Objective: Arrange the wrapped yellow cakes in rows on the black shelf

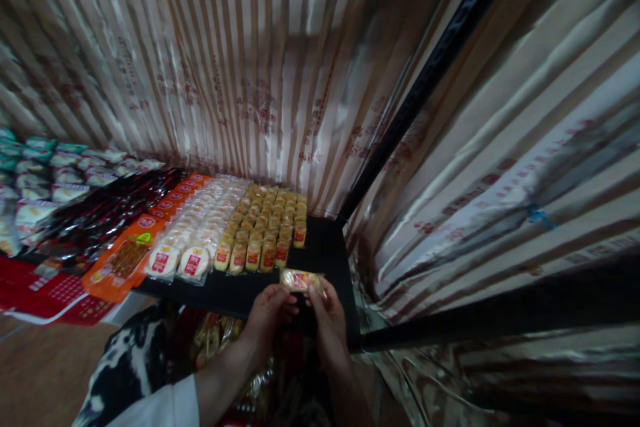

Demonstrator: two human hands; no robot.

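Observation:
A small wrapped snack packet (298,279) with a clear wrapper and a red label is held level above the front edge of the black shelf (327,257). My right hand (327,310) pinches its right end, the thumb lying over the wrapper. Closed at the left end, my left hand (270,310) grips the packet with curled fingers. Just beyond my hands, similar yellow wrapped snack cakes (253,252) stand in close rows. To their left are rows of round white wrapped crackers (193,260).
Further left lie orange pretzel-stick bags (125,257), dark glossy packets (100,213) and green-and-white packets (63,173). A striped plastic sheet (240,67) hangs behind, with a black post (400,127) at the shelf's right corner. More packets (215,333) sit below the shelf.

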